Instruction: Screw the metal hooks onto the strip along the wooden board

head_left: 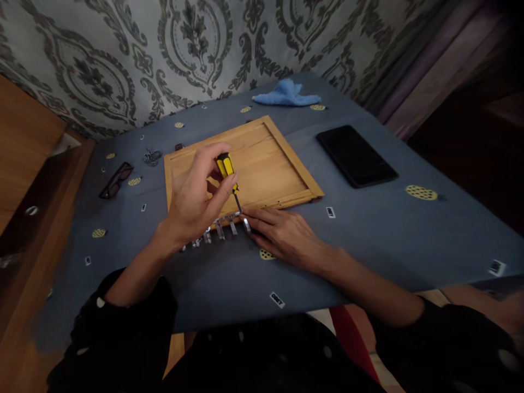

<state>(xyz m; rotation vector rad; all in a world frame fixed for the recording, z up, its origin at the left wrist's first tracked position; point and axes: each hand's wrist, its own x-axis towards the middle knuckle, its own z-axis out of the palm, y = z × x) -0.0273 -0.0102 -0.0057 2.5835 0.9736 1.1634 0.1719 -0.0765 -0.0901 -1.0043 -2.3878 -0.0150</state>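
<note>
My left hand [196,191] is closed around a screwdriver [226,165] with a yellow and black handle. The shaft slants down, and its tip meets a shiny metal hook rail [221,229] along the near edge of a framed wooden board [249,158]. Several hooks hang from the rail toward me; my left hand and wrist hide part of it. My right hand [286,234] lies low at the rail's right end, its fingers together and pressing on the metal beside the screwdriver tip. The board lies flat on the table.
A blue-grey cloth with pineapple prints covers the table [442,234]. Right of the board lies a black tablet [356,155]; a blue cloth [289,93] is crumpled at the back. Dark glasses [117,180] and a small heap of metal pieces [152,156] lie left. Patterned fabric hangs behind.
</note>
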